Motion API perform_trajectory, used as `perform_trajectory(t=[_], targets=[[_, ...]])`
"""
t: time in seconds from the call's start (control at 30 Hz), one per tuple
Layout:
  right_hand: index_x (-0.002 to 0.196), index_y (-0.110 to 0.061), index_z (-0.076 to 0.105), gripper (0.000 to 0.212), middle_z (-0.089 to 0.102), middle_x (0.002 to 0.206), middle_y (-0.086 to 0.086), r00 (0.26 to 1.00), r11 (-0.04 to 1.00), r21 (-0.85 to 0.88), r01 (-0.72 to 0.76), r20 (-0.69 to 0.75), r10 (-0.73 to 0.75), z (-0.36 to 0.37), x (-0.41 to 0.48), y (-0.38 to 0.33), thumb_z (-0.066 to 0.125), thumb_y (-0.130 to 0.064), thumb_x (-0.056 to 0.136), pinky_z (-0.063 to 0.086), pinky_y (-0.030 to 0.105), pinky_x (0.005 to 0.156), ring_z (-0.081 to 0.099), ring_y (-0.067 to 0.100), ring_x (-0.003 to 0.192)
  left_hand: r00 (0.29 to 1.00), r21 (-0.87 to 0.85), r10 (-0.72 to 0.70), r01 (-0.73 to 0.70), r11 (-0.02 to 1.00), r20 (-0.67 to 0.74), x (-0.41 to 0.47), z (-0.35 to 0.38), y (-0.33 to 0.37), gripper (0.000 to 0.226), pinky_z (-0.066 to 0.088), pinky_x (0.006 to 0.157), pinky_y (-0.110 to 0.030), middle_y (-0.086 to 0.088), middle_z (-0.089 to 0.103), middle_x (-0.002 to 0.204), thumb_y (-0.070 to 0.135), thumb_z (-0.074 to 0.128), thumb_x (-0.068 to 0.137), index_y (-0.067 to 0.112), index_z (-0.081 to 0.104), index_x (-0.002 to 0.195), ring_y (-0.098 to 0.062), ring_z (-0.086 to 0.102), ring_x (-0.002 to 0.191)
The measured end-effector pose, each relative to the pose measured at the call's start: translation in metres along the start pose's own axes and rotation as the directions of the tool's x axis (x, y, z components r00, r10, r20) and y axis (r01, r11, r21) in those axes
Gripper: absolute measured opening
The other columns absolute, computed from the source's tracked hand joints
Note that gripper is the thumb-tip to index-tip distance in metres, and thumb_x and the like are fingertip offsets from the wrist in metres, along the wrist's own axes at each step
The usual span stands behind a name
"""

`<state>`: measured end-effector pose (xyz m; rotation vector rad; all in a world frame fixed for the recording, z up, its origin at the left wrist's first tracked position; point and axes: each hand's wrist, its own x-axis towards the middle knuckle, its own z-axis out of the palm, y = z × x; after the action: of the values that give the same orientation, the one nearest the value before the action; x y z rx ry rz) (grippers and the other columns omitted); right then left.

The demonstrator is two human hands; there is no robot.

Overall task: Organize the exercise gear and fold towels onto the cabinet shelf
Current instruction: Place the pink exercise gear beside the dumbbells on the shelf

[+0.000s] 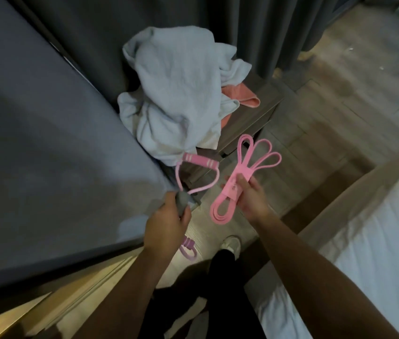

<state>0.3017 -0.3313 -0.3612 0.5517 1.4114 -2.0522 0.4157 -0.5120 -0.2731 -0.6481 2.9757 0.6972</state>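
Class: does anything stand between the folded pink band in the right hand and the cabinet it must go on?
Yes. A crumpled pale towel and a coral towel lie heaped on the cabinet, covering most of its top; only its right part is bare. Nothing else blocks the pink band in the right hand.

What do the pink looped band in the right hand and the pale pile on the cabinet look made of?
Pink looped band: probably rubber or latex, smooth and matte; its flat strips keep springy loops. Pale pile: soft cloth, likely terry towelling; it slumps in rumpled folds, no sheen.
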Motion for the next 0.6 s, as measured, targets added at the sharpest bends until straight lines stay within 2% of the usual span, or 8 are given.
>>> perform_trajectory(t=[0.03,0.1,0.13,0.17,0.3,0.37,0.5,0.6], targets=[[0.105,-0.021,0.069,0.016,0.070,0.100,0.015,1.000,1.000,-0.024,0.006,0.000,-0.006,0.001,-0.017,0.005,0.055,-0.026,0.099,0.054,0.055,0.089,0.066,0.033,0.092,1.000,0.004,-0.010,0.010,1.000,0.021,-0.009,-0.005,-0.001,0.027,0.038,0.051,-0.027,-0.007,0.064,0.071,0.031,0.065,0.089,0.016,0.053,0.107,-0.034,0.065,0.060],[0.102,-0.026,0.070,0.016,0.070,0.104,0.017,1.000,0.999,-0.038,0.017,0.009,-0.017,0.004,-0.048,0.016,0.056,-0.030,0.097,0.053,0.058,0.090,0.067,0.036,0.095,0.998,0.012,-0.021,0.020,1.000,0.055,-0.029,-0.016,-0.006,0.026,0.033,0.046,-0.023,0.006,0.054,0.064,0.036,0.061,0.091,0.020,0.049,0.107,-0.019,0.059,0.052],[0.104,-0.025,0.070,0.016,0.070,0.104,0.018,1.000,0.999,-0.028,0.020,0.004,-0.020,0.007,-0.062,0.024,0.056,-0.029,0.097,0.053,0.059,0.090,0.067,0.036,0.095,0.997,-0.001,-0.020,0.020,1.000,0.071,-0.039,-0.022,-0.011,0.025,0.030,0.044,-0.022,0.011,0.050,0.064,0.038,0.059,0.092,0.022,0.047,0.107,-0.011,0.052,0.048],[0.107,-0.022,0.068,0.017,0.071,0.103,0.018,1.000,1.000,-0.006,0.024,-0.010,-0.025,0.011,-0.075,0.031,0.055,-0.027,0.098,0.052,0.059,0.090,0.068,0.037,0.095,0.996,-0.024,-0.010,0.013,1.000,0.092,-0.049,-0.028,-0.017,0.025,0.030,0.044,-0.023,0.010,0.051,0.065,0.038,0.058,0.092,0.023,0.045,0.108,-0.009,0.050,0.049],[0.113,-0.012,0.062,0.018,0.069,0.097,0.018,0.994,0.998,0.034,0.055,-0.095,-0.052,0.043,-0.128,0.062,0.055,-0.018,0.099,0.050,0.060,0.093,0.065,0.037,0.093,0.987,-0.116,0.093,-0.078,0.990,0.129,-0.093,-0.056,-0.049,0.028,0.045,0.054,-0.034,-0.004,0.063,0.079,0.036,0.057,0.095,0.019,0.046,0.113,-0.028,0.063,0.066],[0.120,-0.006,0.059,0.024,0.067,0.093,0.016,0.991,0.996,0.001,0.094,-0.093,-0.094,0.063,-0.158,0.077,0.052,-0.016,0.100,0.051,0.056,0.092,0.065,0.034,0.089,0.981,-0.111,0.139,-0.124,0.986,0.133,-0.117,-0.072,-0.071,0.029,0.045,0.056,-0.034,-0.005,0.064,0.081,0.037,0.056,0.095,0.019,0.046,0.115,-0.030,0.064,0.069],[0.129,0.003,0.051,0.031,0.065,0.086,0.009,0.979,0.979,-0.036,0.199,-0.047,-0.201,0.112,-0.233,0.112,0.044,-0.010,0.103,0.054,0.035,0.071,0.064,0.017,0.071,0.978,-0.080,0.197,-0.191,0.978,0.075,-0.178,-0.113,-0.138,0.030,0.036,0.052,-0.029,-0.003,0.061,0.077,0.038,0.058,0.093,0.020,0.047,0.115,-0.031,0.065,0.070],[0.131,0.003,0.049,0.031,0.063,0.094,0.011,0.967,0.966,-0.061,0.253,0.026,-0.252,0.150,-0.286,0.156,0.042,-0.010,0.103,0.053,0.035,0.074,0.063,0.019,0.078,0.977,-0.073,0.206,-0.202,0.977,0.051,-0.234,-0.149,-0.202,0.031,0.049,0.052,-0.036,-0.006,0.067,0.082,0.040,0.058,0.093,0.020,0.046,0.114,-0.032,0.066,0.070]])
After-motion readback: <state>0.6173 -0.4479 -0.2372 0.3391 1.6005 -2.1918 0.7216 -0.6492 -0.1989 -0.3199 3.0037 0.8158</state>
